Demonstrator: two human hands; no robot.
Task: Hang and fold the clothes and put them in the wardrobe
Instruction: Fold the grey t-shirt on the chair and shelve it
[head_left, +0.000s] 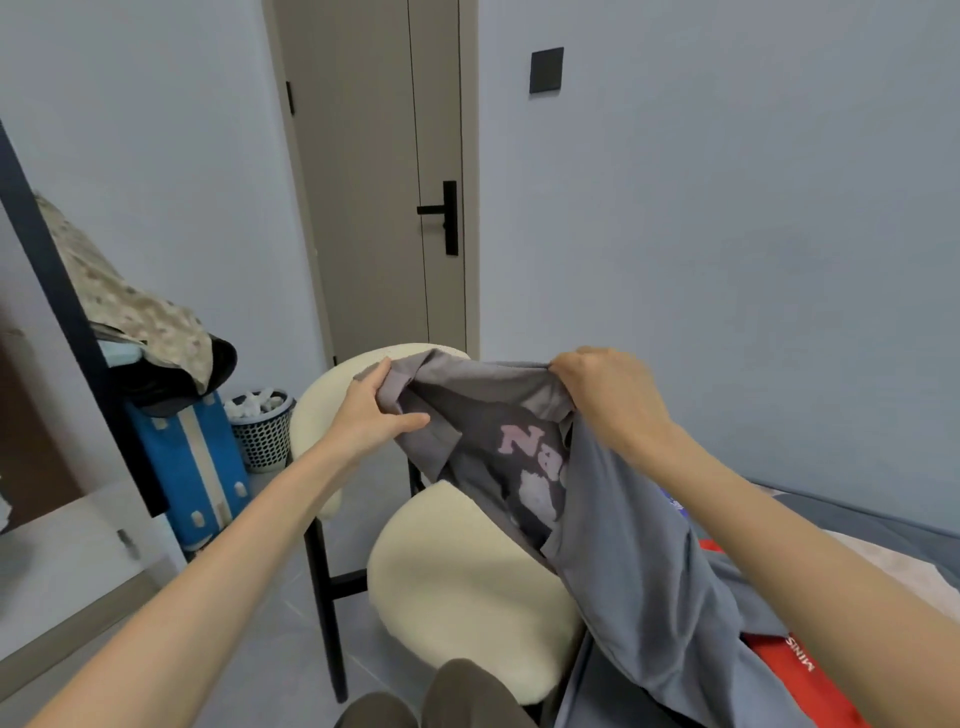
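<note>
I hold a grey T-shirt (623, 525) up in front of me, over a cream chair (467, 587). My left hand (376, 410) pinches its upper left edge between thumb and fingers. At the upper right edge my right hand (608, 395) grips the bunched cloth. The shirt hangs open, and pink lettering shows on its darker inner side. Its lower part drapes down to the right onto a bed (883, 525). No wardrobe or hanger is in view.
A red bag (795, 665) lies on the bed under the shirt. At left, a blue suitcase (192, 467) carries a camouflage garment (130, 306) and dark clothes. Next to it stands a mesh bin (262, 431). A closed door (374, 171) is straight ahead.
</note>
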